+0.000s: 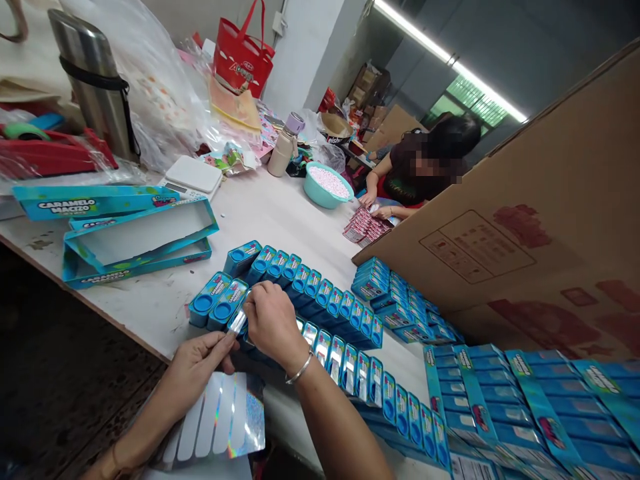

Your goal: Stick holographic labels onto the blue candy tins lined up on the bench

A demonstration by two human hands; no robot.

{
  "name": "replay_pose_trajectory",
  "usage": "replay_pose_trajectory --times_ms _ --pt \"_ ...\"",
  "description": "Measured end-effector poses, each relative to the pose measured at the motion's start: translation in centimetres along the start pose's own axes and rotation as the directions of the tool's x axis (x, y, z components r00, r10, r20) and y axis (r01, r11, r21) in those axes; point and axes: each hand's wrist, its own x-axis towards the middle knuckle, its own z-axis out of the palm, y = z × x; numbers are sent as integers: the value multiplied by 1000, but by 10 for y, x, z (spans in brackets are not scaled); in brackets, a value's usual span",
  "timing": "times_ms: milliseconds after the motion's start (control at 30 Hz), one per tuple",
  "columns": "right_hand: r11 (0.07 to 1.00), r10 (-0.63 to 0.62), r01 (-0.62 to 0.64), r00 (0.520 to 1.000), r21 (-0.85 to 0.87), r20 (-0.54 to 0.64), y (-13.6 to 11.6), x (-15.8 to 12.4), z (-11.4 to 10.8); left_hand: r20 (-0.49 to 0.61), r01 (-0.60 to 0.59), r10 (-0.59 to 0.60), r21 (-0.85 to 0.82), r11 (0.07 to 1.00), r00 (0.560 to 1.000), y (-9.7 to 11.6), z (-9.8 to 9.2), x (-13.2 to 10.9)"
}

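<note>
A narrow holographic strip (237, 324) lies at the near end of the front row of blue boxes (350, 368), near the desk's front edge. The left hand (193, 367) pinches its near end between thumb and fingers. The right hand (273, 322) is clenched over its far end, fingers curled down onto the boxes. Just below both hands lies a sticker sheet (235, 415), partly peeled. A second row of boxes stands behind the first on the desk (280, 213). Farther left are open display cartons (140, 235). Across the desk, a person's hands rest near a teal bowl (327, 185).
</note>
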Motion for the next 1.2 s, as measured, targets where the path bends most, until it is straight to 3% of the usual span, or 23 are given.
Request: replay_pose_trajectory --times_ms 100,300,433,567,733,933,1000,1067,1200 --pt "994 46 -46 999 97 3 2 0 2 -20 -11 12 24 1000 1000 -5 -1 5" --pt "963 116 -100 992 249 -49 3 5 11 -50 112 -110 24 993 993 -26 4 12" --pt "965 110 -73 985 251 -135 1 -4 2 -52 22 -20 40 999 998 -27 4 3" --pt "895 74 83 941 438 -329 -5 -60 -34 32 -90 86 149 985 996 -8 -4 -26" --pt "771 0 51 997 635 -79 -14 -153 -60 264 -200 143 204 958 954 24 4 -62" --pt "527 255 -209 964 824 81 -9 -204 -51 264 -253 186 249 935 946 40 46 -72" --pt "551 301 -226 952 803 61 -5 -211 -49 298 -265 188 242 933 936 42 57 -73" --pt "615 323 -185 946 767 -31 -2 -218 -47 352 -276 186 224 935 917 47 64 -74" --pt "684 307 -66 930 727 -204 4 -227 -43 510 -314 177 196 929 842 61 73 -79"
